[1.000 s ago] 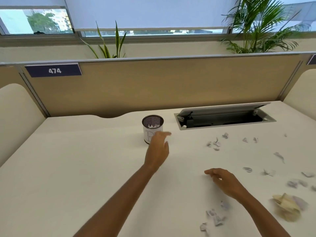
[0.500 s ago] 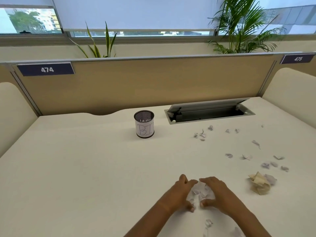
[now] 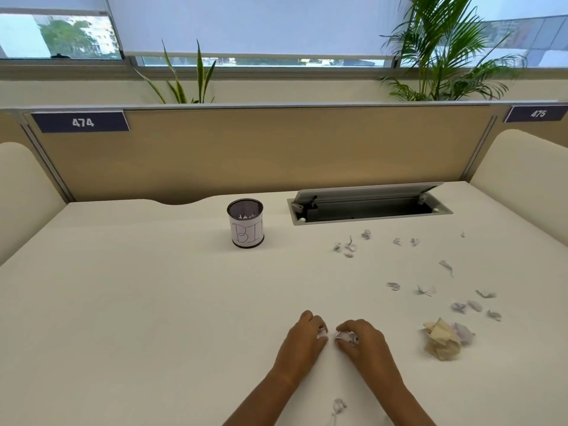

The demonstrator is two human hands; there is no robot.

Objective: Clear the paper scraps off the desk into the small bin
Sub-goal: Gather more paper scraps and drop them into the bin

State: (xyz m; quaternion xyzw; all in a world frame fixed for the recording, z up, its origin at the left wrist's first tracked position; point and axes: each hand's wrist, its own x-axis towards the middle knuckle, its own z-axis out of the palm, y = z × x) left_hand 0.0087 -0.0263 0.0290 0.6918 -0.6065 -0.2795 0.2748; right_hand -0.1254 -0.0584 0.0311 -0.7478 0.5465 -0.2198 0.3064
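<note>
Pinching crumpled paper scraps [image 3: 345, 336] in curled fingers, your left hand [image 3: 302, 336] and right hand [image 3: 364, 341] sat close together on the table [image 3: 153, 302], so you needed a snug, cupped hold before lifting toward the bin [image 3: 246, 224], which stood upright well beyond them.
</note>
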